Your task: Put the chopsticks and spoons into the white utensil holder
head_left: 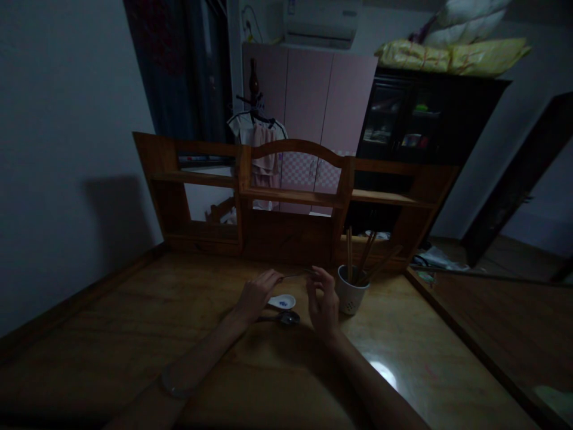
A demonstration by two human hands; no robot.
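Note:
A thin, slender utensil (294, 275) spans the gap between my two hands above the desk; the dim light hides its exact kind. My left hand (258, 294) is closed on its left end. At the other end, the fingertips of my right hand (324, 301) pinch it. Below and between the hands lies a white ceramic spoon (283, 301) with a blue mark in its bowl. Nearer me rests a dark metal spoon (289, 318), its handle pointing left. Just right of my right hand stands a white holder (351, 294) with several chopsticks (350, 254) in it.
The wooden desk (179, 358) has a raised shelf unit (293, 194) along its back edge and a rim on the right side. A wall (67, 179) closes off the left. Beyond are a pink wardrobe (308, 95) and a dark cabinet (430, 113).

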